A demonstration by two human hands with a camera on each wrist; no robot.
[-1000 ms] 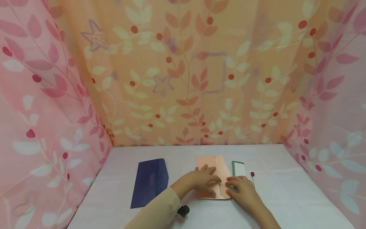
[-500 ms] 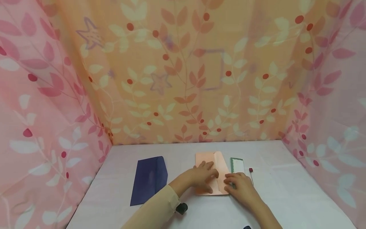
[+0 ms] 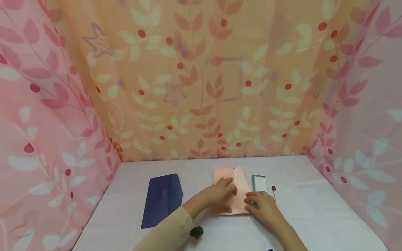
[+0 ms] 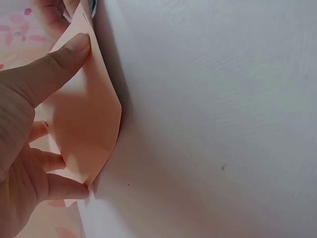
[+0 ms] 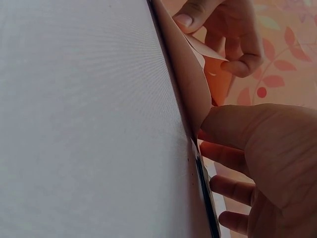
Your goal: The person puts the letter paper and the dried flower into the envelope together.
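A peach envelope lies flap to the right on the table in the head view. My left hand rests over its body, fingers bent and spread, thumb pressing near the close edge. The right wrist view shows a fingertip of that hand at a raised paper edge of the envelope. My right hand pinches the flap's right edge between thumb and fingers; its grip is partly hidden. Beneath the right hand lies a green-bordered white card, its lower part covered.
A dark blue envelope lies to the left on the white-covered table. Right of the card is a thin stem with a small red head. Patterned cloth hangs at the back and sides. A black wrist camera sits under the left sleeve.
The head view has shifted slightly. My left fingers have drawn slightly closer together over the peach envelope; the right hand stays at the flap's edge.
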